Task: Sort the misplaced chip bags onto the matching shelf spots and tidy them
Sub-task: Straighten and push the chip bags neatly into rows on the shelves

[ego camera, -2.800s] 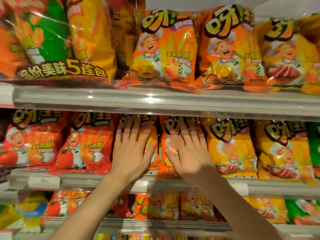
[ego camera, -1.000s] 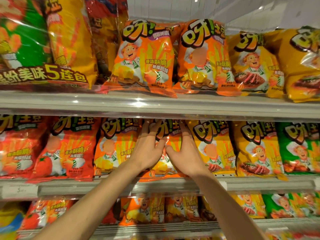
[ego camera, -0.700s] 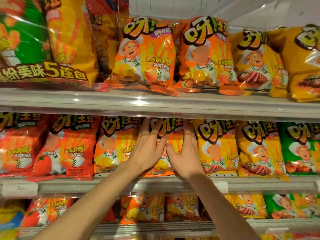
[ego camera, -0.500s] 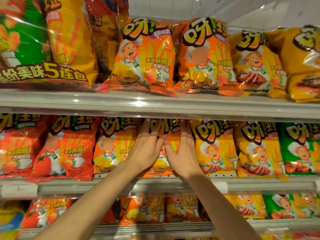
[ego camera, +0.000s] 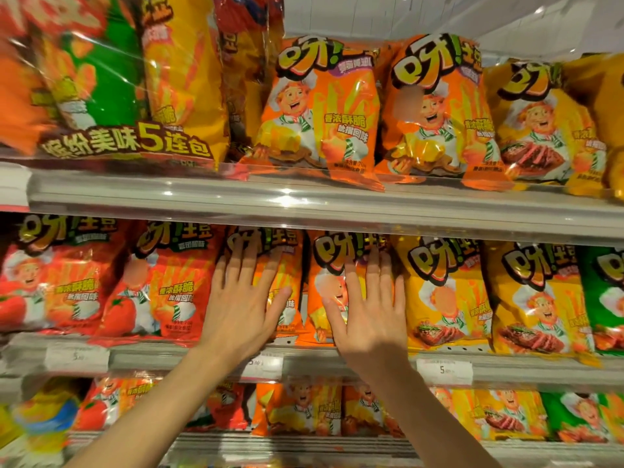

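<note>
Two orange chip bags stand side by side on the middle shelf [ego camera: 337,361]. My left hand [ego camera: 241,304] lies flat with straight fingers on the left orange bag [ego camera: 287,265]. My right hand [ego camera: 368,310] presses flat on the right orange bag [ego camera: 332,261]. Red tomato bags [ego camera: 162,282] stand to their left. Yellow steak bags [ego camera: 442,292] and a green bag [ego camera: 604,298] stand to their right.
The top shelf [ego camera: 304,201] carries two orange bags [ego camera: 320,109], yellow bags [ego camera: 540,123] at right and a large multipack [ego camera: 111,96] at left. The bottom shelf holds more red, orange, yellow and green bags [ego camera: 297,410]. Price tags [ego camera: 444,371] sit on the shelf rail.
Both hands were close together on one orange bag; now they have spread apart, each lying flat on its own orange bag. The view shifted slightly left.
</note>
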Available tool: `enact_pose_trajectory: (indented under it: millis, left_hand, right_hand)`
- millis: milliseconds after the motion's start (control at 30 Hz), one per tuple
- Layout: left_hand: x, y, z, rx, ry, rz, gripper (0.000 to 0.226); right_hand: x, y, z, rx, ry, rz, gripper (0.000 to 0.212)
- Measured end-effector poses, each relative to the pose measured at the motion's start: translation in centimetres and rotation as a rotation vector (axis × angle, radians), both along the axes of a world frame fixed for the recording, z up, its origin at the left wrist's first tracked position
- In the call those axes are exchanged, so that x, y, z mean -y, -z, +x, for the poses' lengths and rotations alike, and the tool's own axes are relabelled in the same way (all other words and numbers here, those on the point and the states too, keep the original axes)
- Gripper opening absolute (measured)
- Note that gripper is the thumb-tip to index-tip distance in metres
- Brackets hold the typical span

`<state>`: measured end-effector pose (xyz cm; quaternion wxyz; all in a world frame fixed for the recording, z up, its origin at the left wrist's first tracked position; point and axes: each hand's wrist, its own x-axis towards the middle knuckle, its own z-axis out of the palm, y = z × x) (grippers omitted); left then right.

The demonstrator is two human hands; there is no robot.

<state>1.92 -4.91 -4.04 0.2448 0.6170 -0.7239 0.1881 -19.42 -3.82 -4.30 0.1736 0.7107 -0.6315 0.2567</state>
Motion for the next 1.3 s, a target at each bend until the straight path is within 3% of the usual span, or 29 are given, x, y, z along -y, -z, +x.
enact_pose_trajectory:
  millis: [200, 433, 633, 733, 967, 1100, 1300]
  left_hand:
    - [0.1, 0.6, 0.8, 0.023, 0.034, 0.003, 0.07]
    - [-0.6, 0.3, 0.4, -0.007, 0.009, -0.006, 0.064]
    - [-2.8, 0.8, -3.1, -0.231, 0.227, -0.08, 0.061]
    - [-4.3, 1.0, -6.5, -0.321, 0.362, -0.071, 0.06]
    - [-5.3, 0.5, -15.9, -0.438, 0.457, -0.05, 0.057]
    - [-4.5, 0.2, -21.6, -0.489, 0.383, -0.019, 0.062]
    - [-3.5, -1.2, -26.4, -0.575, 0.183, 0.058, 0.064]
  right_hand:
    - [0.3, 0.4, 0.9, 0.017, 0.056, -0.013, 0.068]
    - [0.3, 0.3, -0.1, 0.06, -0.054, 0.015, 0.073]
    - [-2.6, 0.6, -2.3, 0.255, -0.167, -0.082, 0.068]
    - [-4.4, 0.8, -4.6, 0.365, -0.14, -0.061, 0.071]
    - [-5.3, 0.8, -12.6, 0.585, 0.021, -0.139, 0.074]
    - [-4.3, 0.2, -19.1, 0.57, 0.06, -0.237, 0.078]
    - [-3.0, -1.8, -23.6, 0.553, -0.094, -0.222, 0.067]
